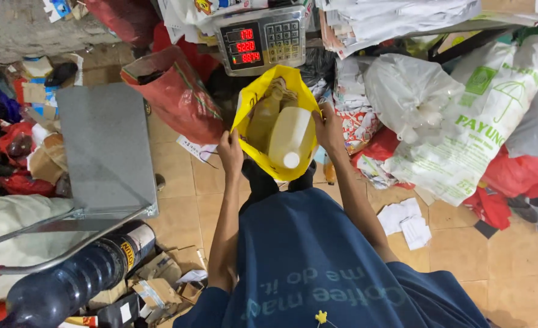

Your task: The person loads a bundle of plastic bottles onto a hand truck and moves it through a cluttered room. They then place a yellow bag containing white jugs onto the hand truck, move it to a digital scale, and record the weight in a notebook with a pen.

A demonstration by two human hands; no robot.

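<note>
A grey platform trolley (108, 149) stands at left on the tiled floor (469, 243) beside a red sack (178, 97), as the left hand (230, 153) pinches the left rim of a yellow plastic bag (253, 100) held open at centre. Inside the bag a pale plastic jug (290, 136) lies next to a yellowish bottle (263, 121), below a digital scale (261, 39) with red lit figures. The right hand (328, 129) is closed on the bag's right rim, with white plastic sacks (457, 115) piled farther right.
</note>
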